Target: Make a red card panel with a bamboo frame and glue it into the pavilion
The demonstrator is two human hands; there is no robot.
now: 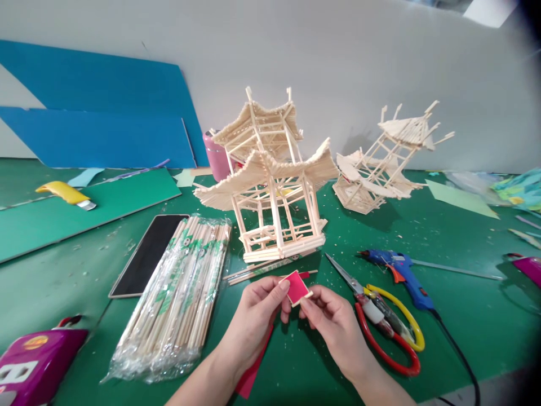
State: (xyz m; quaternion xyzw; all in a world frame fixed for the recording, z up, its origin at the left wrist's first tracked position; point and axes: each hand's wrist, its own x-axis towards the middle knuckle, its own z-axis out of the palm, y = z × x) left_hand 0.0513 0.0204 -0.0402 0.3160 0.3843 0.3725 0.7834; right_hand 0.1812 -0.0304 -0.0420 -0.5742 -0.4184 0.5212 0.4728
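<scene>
Both hands, left hand [257, 307] and right hand [333, 318], pinch a small red card [297, 286] at opposite edges; grip should stay light and level, clear of the stick pagoda [270, 186] beyond.

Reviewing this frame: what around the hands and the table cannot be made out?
Head view:
- Red card: back face turned away; its edges covered by left hand and right hand fingertips.
- Red sheet: mostly hidden under the left wrist.
- Purple box: cut off by the frame's lower left corner.
- Pink cup: largely hidden behind the stick pagoda.
- Chopstick bundle print: too small to read.
</scene>
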